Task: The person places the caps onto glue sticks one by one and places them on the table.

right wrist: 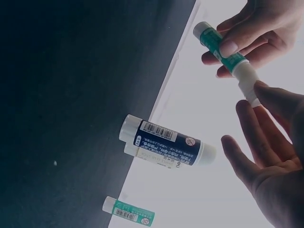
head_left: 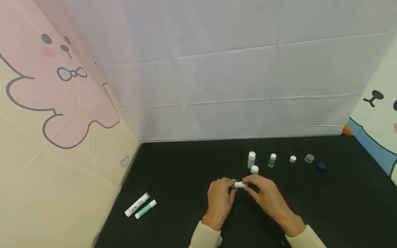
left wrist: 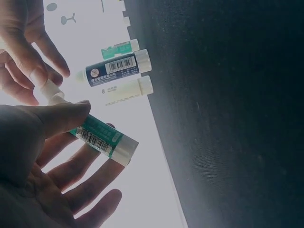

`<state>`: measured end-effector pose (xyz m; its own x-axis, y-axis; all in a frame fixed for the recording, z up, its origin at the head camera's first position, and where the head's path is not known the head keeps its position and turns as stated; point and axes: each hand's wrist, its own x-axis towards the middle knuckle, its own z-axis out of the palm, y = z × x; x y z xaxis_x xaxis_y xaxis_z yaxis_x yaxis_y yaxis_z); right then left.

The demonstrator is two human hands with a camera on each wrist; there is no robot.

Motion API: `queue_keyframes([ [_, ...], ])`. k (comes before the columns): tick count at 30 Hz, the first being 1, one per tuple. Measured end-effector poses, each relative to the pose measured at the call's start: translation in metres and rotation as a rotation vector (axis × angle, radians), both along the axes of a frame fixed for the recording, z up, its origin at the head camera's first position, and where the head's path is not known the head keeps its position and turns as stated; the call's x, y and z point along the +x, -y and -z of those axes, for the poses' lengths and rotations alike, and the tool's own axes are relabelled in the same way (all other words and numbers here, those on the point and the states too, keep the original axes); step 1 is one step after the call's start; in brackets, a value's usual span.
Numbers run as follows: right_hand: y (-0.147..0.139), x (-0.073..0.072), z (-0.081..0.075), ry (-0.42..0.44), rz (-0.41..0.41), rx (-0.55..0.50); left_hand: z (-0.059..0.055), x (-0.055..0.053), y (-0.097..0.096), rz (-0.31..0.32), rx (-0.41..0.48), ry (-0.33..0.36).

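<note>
My left hand (head_left: 219, 198) holds a green glue stick (left wrist: 97, 135) by its barrel, thumb on one side and fingers on the other. At its white end, my right hand (head_left: 268, 194) pinches a small white cap (left wrist: 49, 90) between thumb and fingertips. Cap and stick are in line, the cap right at the stick's end. Just beyond the hands stand a navy glue stick (right wrist: 166, 141) with a bare white top, a white glue stick (head_left: 251, 160) and a smaller green-labelled glue stick (head_left: 272, 161).
To the right of the standing sticks sit a white cap (head_left: 293, 159), a translucent cap (head_left: 309, 158) and a navy cap (head_left: 321, 167). A white glue stick (head_left: 137, 205) and a green glue stick (head_left: 146, 209) lie at the left of the black table (head_left: 180, 165). Fabric walls (head_left: 217, 86) surround the table.
</note>
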<state>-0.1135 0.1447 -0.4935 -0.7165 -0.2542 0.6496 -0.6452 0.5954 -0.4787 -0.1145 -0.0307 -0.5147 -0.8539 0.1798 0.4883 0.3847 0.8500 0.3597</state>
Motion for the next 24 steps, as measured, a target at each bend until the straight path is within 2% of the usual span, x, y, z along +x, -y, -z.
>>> queue_keyframes([
  [11, 0.0020, 0.0016, 0.0016, 0.038, -0.043, 0.019, 0.0001, 0.0014, -0.0006, 0.016, -0.037, -0.009],
  [24, 0.0027, 0.0026, 0.0042, 0.064, -0.055, 0.021, -0.0024, 0.0013, 0.0044, 0.070, -0.055, -0.009],
])
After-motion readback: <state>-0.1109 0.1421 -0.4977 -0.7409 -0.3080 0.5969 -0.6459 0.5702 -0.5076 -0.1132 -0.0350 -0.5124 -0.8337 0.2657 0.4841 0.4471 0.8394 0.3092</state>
